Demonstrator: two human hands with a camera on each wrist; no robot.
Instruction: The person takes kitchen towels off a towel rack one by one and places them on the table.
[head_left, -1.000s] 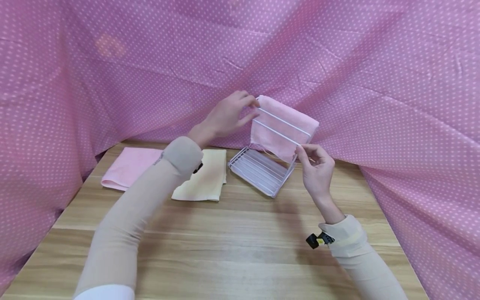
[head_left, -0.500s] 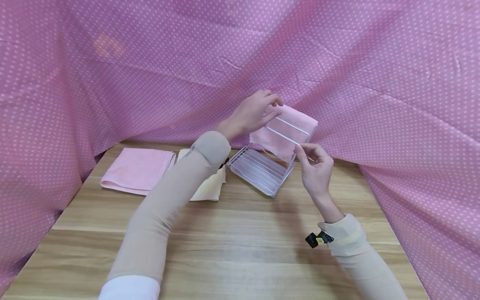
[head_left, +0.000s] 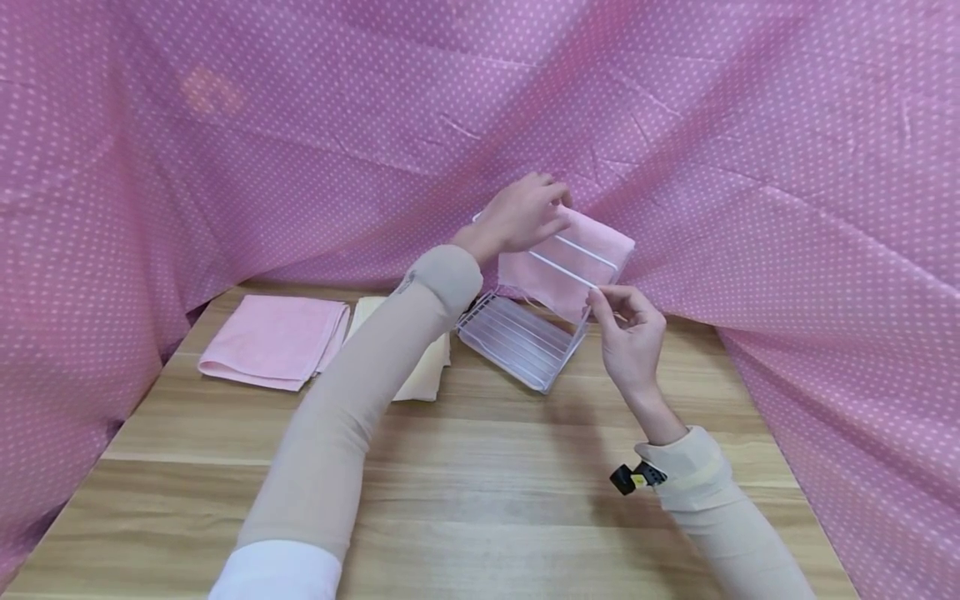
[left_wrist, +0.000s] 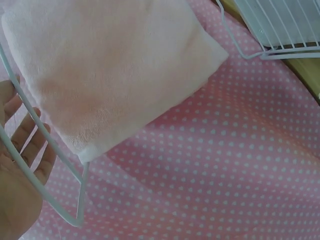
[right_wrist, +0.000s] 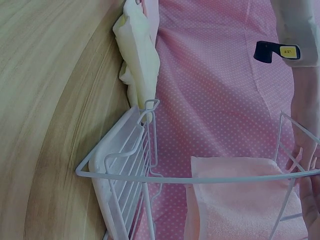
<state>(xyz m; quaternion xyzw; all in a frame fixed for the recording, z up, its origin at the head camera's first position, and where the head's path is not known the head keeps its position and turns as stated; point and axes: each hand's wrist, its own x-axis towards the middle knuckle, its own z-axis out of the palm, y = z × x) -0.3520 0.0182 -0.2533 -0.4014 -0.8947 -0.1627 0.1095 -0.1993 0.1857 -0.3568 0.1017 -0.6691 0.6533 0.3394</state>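
Note:
A white wire rack (head_left: 517, 343) stands near the back of the table, its slatted base holding a pale tray (right_wrist: 107, 175). Over its raised upper bars hangs a pink towel (head_left: 551, 283). My right hand (head_left: 633, 333) pinches the rack's near side wire between thumb and fingers. At the top of the rack my left hand (head_left: 525, 212) reaches across in front of the towel. In the left wrist view the fingers of the left hand (left_wrist: 25, 175) extend loosely behind the white wires, beside the towel; whether they touch it, I cannot tell.
To the left lie a folded pink towel (head_left: 273, 337) and a folded pale yellow towel (head_left: 423, 375), partly hidden by my left sleeve. Pink dotted cloth (head_left: 337, 150) hangs behind and beside the wooden table (head_left: 480, 500).
My left hand has moved right along the top of the rack, from its left end to over the hanging towel. My right hand keeps its pinch on the rack.

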